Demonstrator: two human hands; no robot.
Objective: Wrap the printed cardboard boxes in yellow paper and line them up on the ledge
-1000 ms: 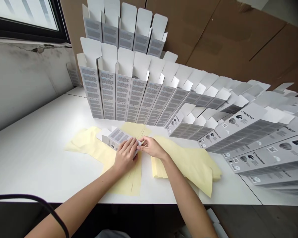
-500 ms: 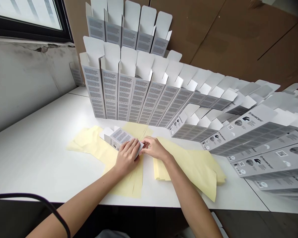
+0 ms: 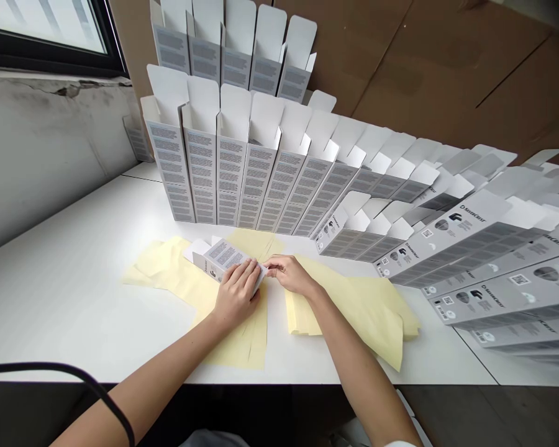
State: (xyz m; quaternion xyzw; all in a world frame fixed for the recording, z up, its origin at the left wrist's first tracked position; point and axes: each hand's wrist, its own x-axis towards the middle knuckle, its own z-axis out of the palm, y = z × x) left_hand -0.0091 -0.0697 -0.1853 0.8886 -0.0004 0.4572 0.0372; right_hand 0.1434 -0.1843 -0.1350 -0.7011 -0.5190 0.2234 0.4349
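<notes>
A small white and grey printed carton [image 3: 223, 254] lies tilted on crumpled yellow paper [image 3: 168, 264], its flaps standing out at the far left end. My left hand [image 3: 238, 290] is wrapped over the carton's near right end, fingers across its top and thumb below. At that same end my right hand [image 3: 287, 273] pinches the edge, thumb and fingertips together; the exact bit between them is too small to make out. Under my right forearm rests a stack of yellow paper sheets [image 3: 368, 310].
Rows of tall open-topped cartons [image 3: 233, 167] stand at the back. More printed cartons [image 3: 470, 292] are crowded on the right. A black cable [image 3: 65, 370] curves in at the lower left. Brown cardboard [image 3: 400, 74] rises behind, and a window [image 3: 41, 28] is at upper left.
My right fingertips have shifted slightly at the carton's end. My left hand keeps its hold, and the whole view has moved a little.
</notes>
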